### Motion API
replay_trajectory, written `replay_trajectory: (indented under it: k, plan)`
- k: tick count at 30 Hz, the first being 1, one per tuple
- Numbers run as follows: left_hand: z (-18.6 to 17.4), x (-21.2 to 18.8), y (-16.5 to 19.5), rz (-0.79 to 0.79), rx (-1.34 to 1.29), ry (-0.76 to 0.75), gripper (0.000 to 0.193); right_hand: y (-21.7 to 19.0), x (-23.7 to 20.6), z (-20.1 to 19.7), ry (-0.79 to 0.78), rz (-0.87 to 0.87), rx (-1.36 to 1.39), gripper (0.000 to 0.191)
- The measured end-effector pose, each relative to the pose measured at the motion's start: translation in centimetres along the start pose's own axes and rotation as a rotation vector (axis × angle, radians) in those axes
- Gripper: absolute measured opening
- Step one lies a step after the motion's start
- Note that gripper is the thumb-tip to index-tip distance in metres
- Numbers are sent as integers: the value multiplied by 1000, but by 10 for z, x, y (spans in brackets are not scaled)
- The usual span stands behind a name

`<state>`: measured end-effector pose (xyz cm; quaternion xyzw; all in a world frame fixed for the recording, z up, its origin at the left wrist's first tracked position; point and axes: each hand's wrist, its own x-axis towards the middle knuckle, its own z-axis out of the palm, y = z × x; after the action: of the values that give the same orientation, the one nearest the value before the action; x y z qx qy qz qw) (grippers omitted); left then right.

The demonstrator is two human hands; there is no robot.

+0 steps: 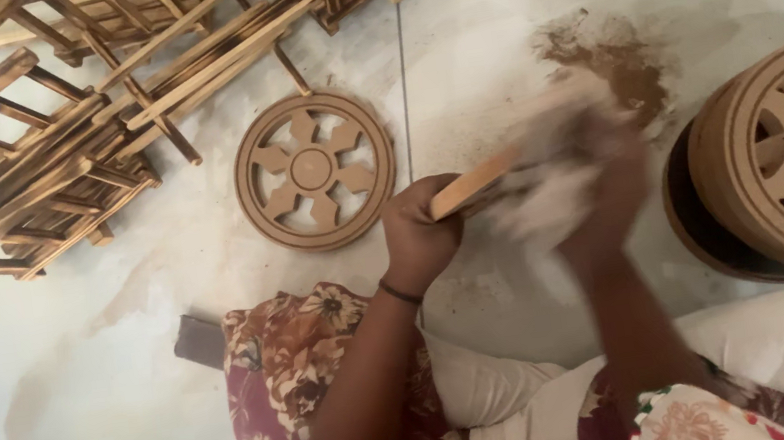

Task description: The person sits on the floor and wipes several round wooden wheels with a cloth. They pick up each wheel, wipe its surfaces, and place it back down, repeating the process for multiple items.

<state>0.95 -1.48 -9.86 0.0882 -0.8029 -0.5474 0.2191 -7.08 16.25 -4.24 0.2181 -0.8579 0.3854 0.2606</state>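
the left hand [419,236] had its fingers [431,207] wrapped tight round a flat light-brown wooden stick [480,181] above the pale tiled floor [111,388]. the right hand [599,185] was a blur against the stick; i could not tell its fingers' state. a round carved wooden wheel [315,172] lay close by.

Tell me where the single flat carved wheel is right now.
In the head view the carved wheel lies flat on the floor, left of centre, just above the left hand and beside the slatted wooden frames.
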Motion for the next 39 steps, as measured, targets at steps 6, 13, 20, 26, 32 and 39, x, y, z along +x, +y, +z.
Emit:
replay_trajectory:
  k: [6,13,20,26,32,39]
  plan:
    - [3,-4,-11,-64,-110,-27,23,-25,-9,-3,-156,-306,-158,13]
    - [-19,10,57,237,182,-152,39,66,17,5,28,428,274,17]
    - [-23,-1,53,-317,-48,-54,26,-28,-26,16,-72,-154,317,23]
    - [-45,9,51,-85,140,-79,30,-5,-18,31,-104,53,167,33]
    - [-43,12,57,18,171,-22,34,17,-15,46,-133,302,249,43]
    - [-50,20,16,-31,59,114,31,-62,-71,51,-324,-149,327,55]
